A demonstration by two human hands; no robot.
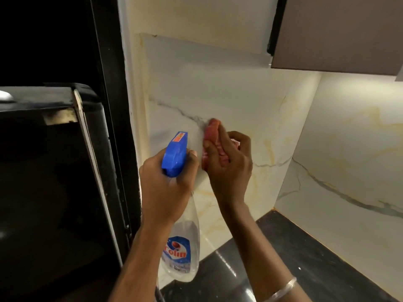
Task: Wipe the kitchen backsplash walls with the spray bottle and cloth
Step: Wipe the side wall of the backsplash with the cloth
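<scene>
Black appliance point(43, 171): tall and dark, filling the far left, right beside the edge of the wall.
My left hand point(165, 188): fingers wrapped tightly round the neck of the spray bottle point(182, 247), just under its blue trigger head point(175, 153).
Spray bottle: held in the air close to the wall. The clear body with its blue-and-red label hangs below my fist, and the nozzle points up and away from me.
Cloth point(212, 140): pink and bunched up, against the wall on a grey vein, just right of the blue head.
My right hand point(229, 168): fingers curled over the cloth, clutching it and holding it to the wall.
Backsplash point(218, 88): pale marble-look panel with grey and yellow veins, meeting a second panel point(349, 149) at the corner.
Bangle point(283, 288): silvery, on my right wrist.
Table point(305, 253): dark, glossy top at the foot of both panels.
Cabinet point(338, 33): grey-brown, overhead at the upper right.
</scene>
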